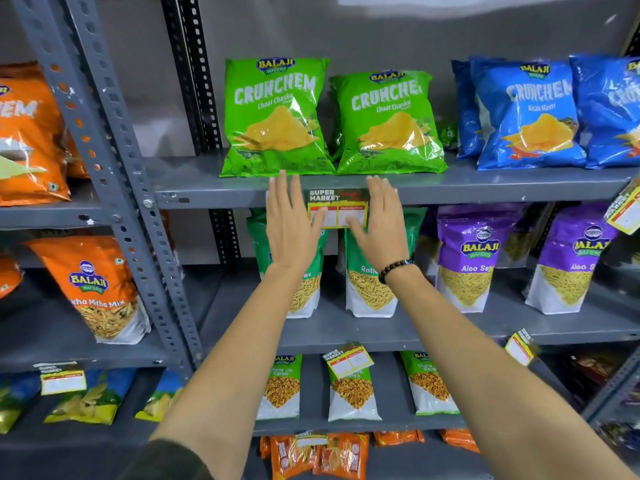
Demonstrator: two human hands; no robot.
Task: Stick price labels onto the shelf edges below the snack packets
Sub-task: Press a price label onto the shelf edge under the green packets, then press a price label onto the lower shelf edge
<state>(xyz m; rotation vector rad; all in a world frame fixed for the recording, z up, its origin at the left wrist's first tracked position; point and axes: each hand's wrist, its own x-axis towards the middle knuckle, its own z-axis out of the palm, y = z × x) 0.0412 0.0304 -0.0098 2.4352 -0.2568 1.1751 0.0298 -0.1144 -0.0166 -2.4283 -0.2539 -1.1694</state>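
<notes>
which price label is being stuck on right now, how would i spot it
Find the shelf edge beneath the two green Crunchem packets. The price label hangs there between the left hand and right hand. Unlike the other labels, thumbs press it.

The Crunchem packets [277, 116] are bright green, their neighbours [530, 112] blue. The price label [337, 207] is dark green, red and yellow with white boxes on the grey shelf edge [214, 195].

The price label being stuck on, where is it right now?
Head view, centre: the price label sits on the shelf edge under the two green Crunchem packets, between both hands.
</notes>
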